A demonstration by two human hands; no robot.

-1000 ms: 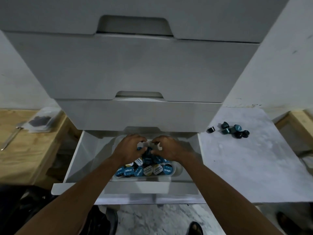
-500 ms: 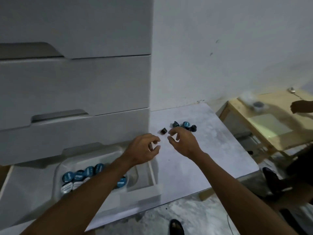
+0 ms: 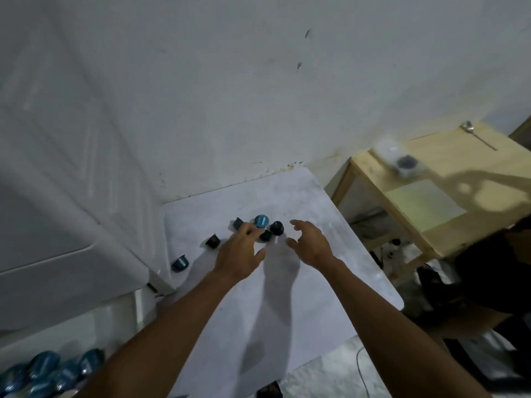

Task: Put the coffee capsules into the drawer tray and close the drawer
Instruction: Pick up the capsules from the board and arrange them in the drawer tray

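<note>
With both your left hand (image 3: 240, 254) and right hand (image 3: 311, 245) spread open and empty over the small dark and blue coffee capsules (image 3: 265, 229) on the white marble-look tabletop (image 3: 287, 297), scoop inward from both sides so none roll away.

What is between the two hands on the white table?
In the head view, two dark capsules sit between the left hand and right hand.

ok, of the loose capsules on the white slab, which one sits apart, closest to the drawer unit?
The teal capsule lying on its side at the foot of the drawer unit. The other loose ones cluster farther back by the left hand.
</note>
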